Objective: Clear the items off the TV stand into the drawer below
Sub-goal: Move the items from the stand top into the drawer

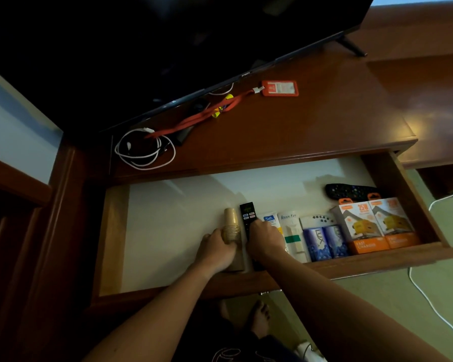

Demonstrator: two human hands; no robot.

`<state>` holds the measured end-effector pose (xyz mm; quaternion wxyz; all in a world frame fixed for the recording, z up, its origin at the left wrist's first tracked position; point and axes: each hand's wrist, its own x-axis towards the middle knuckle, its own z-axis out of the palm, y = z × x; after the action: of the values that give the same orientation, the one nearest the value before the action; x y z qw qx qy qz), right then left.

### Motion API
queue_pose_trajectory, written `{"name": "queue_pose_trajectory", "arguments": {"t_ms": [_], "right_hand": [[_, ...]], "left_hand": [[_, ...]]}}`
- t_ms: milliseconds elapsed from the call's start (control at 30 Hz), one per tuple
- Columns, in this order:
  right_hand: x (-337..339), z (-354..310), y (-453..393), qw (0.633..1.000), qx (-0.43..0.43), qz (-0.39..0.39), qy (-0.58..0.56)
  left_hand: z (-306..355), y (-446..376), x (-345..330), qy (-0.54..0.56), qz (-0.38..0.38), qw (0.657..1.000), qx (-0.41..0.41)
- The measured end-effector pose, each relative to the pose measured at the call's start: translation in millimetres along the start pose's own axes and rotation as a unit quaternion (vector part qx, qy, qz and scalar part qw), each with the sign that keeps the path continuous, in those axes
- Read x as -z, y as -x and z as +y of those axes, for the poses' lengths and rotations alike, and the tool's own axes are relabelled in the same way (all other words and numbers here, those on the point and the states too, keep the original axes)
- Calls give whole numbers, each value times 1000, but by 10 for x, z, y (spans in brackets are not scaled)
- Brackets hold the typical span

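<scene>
The tan stack of nested paper cups (231,226) lay on its side on the white floor of the open wooden drawer (392,257), the left hand (216,248) clamped around it; just beside it the right hand (266,237) was closed on the slim black TV remote (247,214). Both items seemed to be in the setting-down step. Next would call for letting go and lifting clear of the drawer's front rail towards the coiled white cable (144,150) and orange lanyard with card holder (279,88) on the brown stand top (311,126), with bare drawer floor open leftward

Bedroom or hotel room; television (168,48), drawer (416,194)
</scene>
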<state>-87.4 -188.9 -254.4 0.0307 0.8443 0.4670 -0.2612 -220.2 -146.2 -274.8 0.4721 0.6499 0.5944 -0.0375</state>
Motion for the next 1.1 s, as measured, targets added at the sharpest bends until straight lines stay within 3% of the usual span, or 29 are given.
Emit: {"name": "queue_pose_trajectory", "arguments": {"t_ms": [733, 967, 1100], "right_hand": [[85, 82, -8, 996, -27, -21, -79], [276, -55, -25, 997, -22, 2, -80], [448, -252, -78, 996, 13, 30, -89]], "left_hand": [[155, -28, -137, 6, -29, 999, -37], [146, -86, 129, -49, -100, 992, -61], [166, -133, 380, -71, -70, 991, -92]]}}
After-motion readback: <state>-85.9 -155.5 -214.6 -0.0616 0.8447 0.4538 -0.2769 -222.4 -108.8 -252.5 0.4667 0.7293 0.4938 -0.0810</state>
